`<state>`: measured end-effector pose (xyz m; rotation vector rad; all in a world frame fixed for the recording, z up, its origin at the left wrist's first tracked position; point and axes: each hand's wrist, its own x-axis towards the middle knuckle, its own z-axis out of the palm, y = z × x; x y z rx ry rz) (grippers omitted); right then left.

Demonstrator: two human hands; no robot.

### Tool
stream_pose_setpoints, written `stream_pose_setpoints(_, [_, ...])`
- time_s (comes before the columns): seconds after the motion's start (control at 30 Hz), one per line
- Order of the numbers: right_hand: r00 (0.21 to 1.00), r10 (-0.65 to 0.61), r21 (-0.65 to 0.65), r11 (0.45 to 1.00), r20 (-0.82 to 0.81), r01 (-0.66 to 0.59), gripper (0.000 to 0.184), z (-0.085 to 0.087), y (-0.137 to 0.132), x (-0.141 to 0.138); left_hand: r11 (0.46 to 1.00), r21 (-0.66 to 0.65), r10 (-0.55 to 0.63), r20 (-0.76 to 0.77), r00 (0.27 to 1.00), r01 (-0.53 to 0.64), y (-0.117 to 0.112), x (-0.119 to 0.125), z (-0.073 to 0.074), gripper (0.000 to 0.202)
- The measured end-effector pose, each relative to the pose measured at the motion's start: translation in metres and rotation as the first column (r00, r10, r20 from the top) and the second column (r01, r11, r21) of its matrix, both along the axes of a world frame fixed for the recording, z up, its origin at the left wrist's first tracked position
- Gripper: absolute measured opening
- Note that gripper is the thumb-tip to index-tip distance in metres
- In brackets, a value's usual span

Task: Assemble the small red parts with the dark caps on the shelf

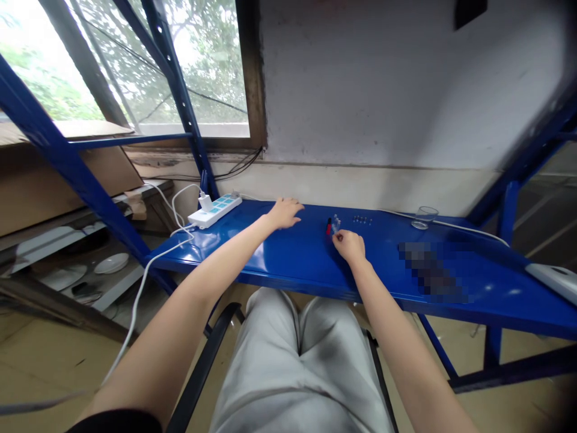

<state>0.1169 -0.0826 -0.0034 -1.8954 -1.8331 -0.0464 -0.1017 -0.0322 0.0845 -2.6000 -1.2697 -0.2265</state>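
Note:
My left hand (284, 212) lies flat on the blue metal shelf (279, 258), fingers spread toward the back edge, holding nothing. My right hand (349, 245) rests on the shelf with its fingers curled, pinching a small clear thing (336, 225) that I cannot name. A small red and black piece (329, 226) lies just left of it. A short row of several tiny dark parts (362, 220) sits a little behind and to the right of my right hand.
A white power strip (214, 210) with a plugged charger and white cables lies at the shelf's back left. A small glass (425, 216) stands at the back right; a white cable runs along the back edge. Blue rack posts frame both sides. My knees are under the shelf.

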Motion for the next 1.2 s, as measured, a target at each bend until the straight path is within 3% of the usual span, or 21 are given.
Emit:
stream_pose_setpoints(0.13, [0.989,-0.146,-0.023,0.989,-0.011,0.146,0.021,-0.003,0.003,0.003,0.987,-0.077,-0.13,0.1,0.986,0.138,-0.018,0.033,-0.029,0.051])
stream_pose_setpoints(0.27, [0.984,-0.175,-0.017,0.984,-0.01,0.175,0.024,-0.006,0.007,0.004,0.984,-0.162,-0.044,0.183,0.982,0.074,-0.026,0.063,-0.062,0.059])
stream_pose_setpoints(0.43, [0.987,-0.161,-0.028,0.987,-0.01,0.161,0.027,-0.009,0.013,0.004,0.991,-0.132,0.048,0.262,0.964,-0.013,-0.027,0.087,-0.085,0.055])
stream_pose_setpoints(0.6, [0.984,-0.174,-0.033,0.984,-0.032,0.173,0.027,-0.011,0.02,0.003,0.997,-0.03,0.081,0.36,0.929,-0.075,-0.023,0.095,-0.092,0.041])
stream_pose_setpoints(0.73, [0.98,-0.188,-0.042,0.982,-0.063,0.185,0.026,-0.01,0.023,0.002,0.993,-0.05,0.122,0.47,0.874,-0.111,-0.022,0.089,-0.09,0.024])
stream_pose_setpoints(0.97, [0.973,-0.201,-0.078,0.978,-0.115,0.192,0.023,-0.009,0.027,0.002,0.991,-0.128,0.125,0.769,0.627,-0.041,-0.027,0.074,-0.097,0.018])
stream_pose_setpoints(1.2, [0.989,-0.143,-0.069,0.988,-0.047,0.139,0.016,-0.006,0.02,0.001,0.993,-0.11,0.114,0.827,0.55,-0.041,-0.029,0.07,-0.1,0.015])
